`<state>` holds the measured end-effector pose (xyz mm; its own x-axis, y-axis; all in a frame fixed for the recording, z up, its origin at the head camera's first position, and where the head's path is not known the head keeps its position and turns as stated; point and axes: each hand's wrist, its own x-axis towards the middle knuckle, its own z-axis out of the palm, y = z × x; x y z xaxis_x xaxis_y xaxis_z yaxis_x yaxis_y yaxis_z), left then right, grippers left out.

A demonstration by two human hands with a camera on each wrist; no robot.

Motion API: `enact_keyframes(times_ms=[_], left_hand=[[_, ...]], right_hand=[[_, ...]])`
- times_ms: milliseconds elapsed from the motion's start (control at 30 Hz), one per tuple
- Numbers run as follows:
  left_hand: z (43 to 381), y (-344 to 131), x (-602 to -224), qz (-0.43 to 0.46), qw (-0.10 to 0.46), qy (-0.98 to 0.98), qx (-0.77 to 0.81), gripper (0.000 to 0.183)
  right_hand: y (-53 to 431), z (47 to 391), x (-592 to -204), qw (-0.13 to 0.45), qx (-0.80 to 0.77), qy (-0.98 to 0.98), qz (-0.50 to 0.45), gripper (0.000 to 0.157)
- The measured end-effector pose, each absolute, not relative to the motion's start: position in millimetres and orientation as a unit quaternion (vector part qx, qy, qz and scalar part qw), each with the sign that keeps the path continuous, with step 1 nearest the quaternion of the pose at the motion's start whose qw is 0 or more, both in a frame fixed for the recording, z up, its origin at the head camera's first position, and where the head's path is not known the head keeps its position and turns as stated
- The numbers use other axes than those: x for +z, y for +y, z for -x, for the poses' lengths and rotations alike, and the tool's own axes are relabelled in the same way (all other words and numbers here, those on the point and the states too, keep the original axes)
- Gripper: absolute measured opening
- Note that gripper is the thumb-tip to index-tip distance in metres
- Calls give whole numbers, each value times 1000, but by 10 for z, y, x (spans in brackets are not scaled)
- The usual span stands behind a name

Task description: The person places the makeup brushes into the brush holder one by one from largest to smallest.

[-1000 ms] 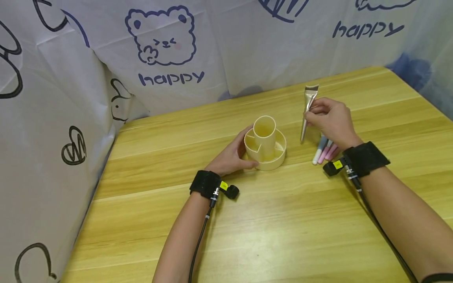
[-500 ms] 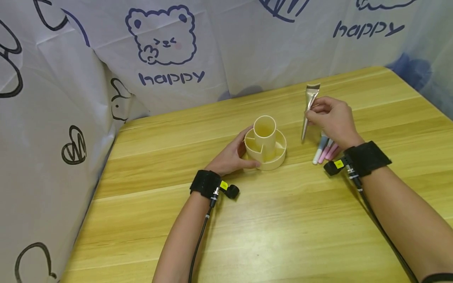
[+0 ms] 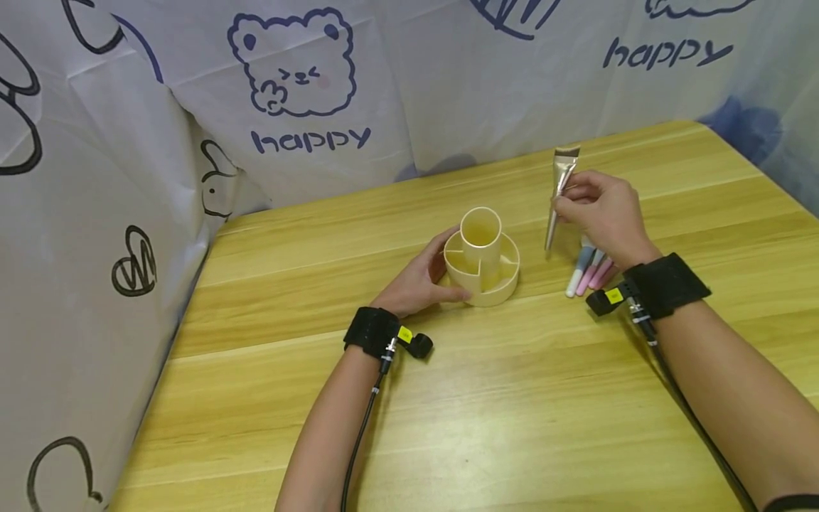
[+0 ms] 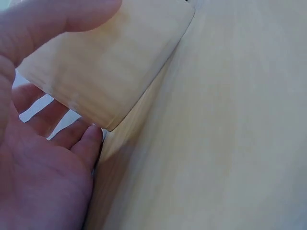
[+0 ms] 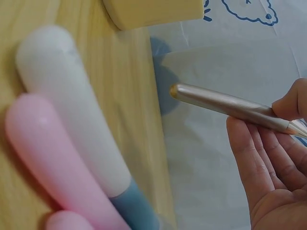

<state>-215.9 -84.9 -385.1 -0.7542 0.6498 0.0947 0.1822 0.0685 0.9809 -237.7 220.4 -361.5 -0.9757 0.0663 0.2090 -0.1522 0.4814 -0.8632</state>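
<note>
While the left hand [image 3: 419,284] grips the round cream holder [image 3: 489,262] near the middle of the head view, thumb along the front wall and fingers round the far side, the right hand [image 3: 608,213] pinches a metallic brush [image 3: 560,183] between thumb and fingers, bristles up and the narrow end pointing down. Good handling here probably means a light but firm pinch, so that the smooth handle neither twists nor slips, with the lower end pointing down and the holder braced without tipping.

The brush stands slightly tilted in the upper right of the frame, just beyond the right hand's fingertips on their holder side, apart from the holder. The holder lies directly against the left hand, on the worktop [image 3: 448,398]. Below the right hand, partly hidden by it, a white-and-blue handle [image 3: 579,269] and pink handles [image 3: 585,281] lie side by side.
</note>
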Motion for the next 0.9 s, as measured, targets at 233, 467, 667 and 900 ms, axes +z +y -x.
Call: enact_keyframes(times_ms=[233, 467, 667, 900], left_hand=[[2240, -868, -3967, -306, 198, 699, 615, 100], [2279, -873, -4044, -304, 193, 706, 609, 95], [2251, -869, -4030, -297, 186, 711, 609, 93], [2160, -842, -3873, -287, 191, 712, 612, 96]], right_hand=[[2184, 2359, -3574, 115, 510, -852, -35, 35], [2144, 2326, -3518, 121, 505, -853, -38, 35], [2109, 2284, -3465, 128, 498, -857, -45, 34], [2070, 2246, -3390, 143, 485, -861, -54, 37]])
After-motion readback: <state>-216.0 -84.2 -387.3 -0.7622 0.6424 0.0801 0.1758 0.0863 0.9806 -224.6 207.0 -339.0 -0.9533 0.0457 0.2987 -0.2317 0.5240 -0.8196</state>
